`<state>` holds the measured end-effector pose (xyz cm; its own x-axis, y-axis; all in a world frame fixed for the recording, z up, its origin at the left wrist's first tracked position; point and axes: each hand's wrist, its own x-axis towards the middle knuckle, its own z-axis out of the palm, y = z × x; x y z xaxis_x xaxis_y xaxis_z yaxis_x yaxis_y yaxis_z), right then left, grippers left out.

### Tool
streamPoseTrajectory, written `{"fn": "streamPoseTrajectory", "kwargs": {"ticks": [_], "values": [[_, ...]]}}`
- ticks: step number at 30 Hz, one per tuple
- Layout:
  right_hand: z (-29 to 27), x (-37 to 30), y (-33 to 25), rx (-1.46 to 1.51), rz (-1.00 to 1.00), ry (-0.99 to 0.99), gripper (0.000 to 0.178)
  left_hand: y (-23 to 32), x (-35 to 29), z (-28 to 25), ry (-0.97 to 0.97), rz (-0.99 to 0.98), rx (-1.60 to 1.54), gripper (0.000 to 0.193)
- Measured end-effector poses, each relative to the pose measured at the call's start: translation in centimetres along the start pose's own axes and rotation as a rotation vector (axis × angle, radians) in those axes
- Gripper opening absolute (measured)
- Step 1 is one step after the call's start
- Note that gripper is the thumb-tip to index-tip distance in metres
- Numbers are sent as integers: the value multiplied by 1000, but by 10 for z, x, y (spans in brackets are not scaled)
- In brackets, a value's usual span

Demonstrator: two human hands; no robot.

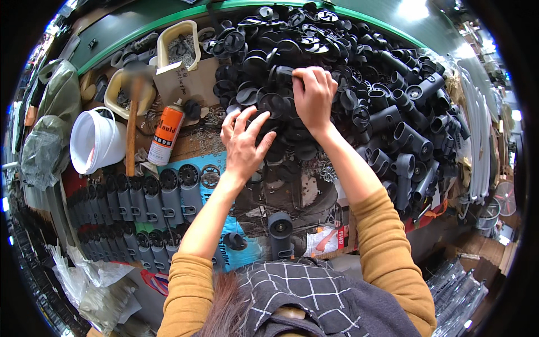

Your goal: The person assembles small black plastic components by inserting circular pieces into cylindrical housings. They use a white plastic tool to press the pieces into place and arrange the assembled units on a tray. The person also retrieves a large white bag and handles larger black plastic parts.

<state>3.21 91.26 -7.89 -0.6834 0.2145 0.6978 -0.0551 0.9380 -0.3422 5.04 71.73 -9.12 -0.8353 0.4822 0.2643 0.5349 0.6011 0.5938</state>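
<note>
My right hand (pixel 315 96) is closed over the heap, thumb and fingers pinching the edge of a black round plastic part (pixel 283 74). My left hand (pixel 245 139) is open, fingers spread and slightly bent, at the near left edge of the same heap of black round plastic parts (pixel 275 50). Its fingertips are close to several of these parts; whether they touch is hard to tell. On the bench in front of me stands one dark grey tubular fitting with a wheel-like round end (pixel 280 227).
Rows of similar grey fittings (pixel 151 196) stand at the left. Behind them are an orange spray can (pixel 167 132), a hammer with a wooden handle (pixel 133 123), a white bucket (pixel 90 140) and a cream tub of small metal pieces (pixel 163 48). Grey tubular parts (pixel 412 137) pile up at the right.
</note>
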Motion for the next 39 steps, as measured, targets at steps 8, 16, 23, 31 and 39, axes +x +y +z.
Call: {"fn": "streamPoseTrajectory", "kwargs": {"ticks": [8,16,23,31,39], "values": [[-104,-125,-81,56,-248,-244,32,52,-80,-16,-21,-709,-1374,32],[-153,-199,-130,493,721,-553,21,42,-190,-32,-264,-870,-1216,29],[-175,-230,-124,325,661,-672,11,-2,-255,-72,-386,-490,-345,24],[-40,-162,-73,-92,147,-459,39,-1,-265,-70,-473,-307,-50,25],[-62,-160,-73,354,415,-394,31,0,-250,-79,-456,-358,-94,40]]}}
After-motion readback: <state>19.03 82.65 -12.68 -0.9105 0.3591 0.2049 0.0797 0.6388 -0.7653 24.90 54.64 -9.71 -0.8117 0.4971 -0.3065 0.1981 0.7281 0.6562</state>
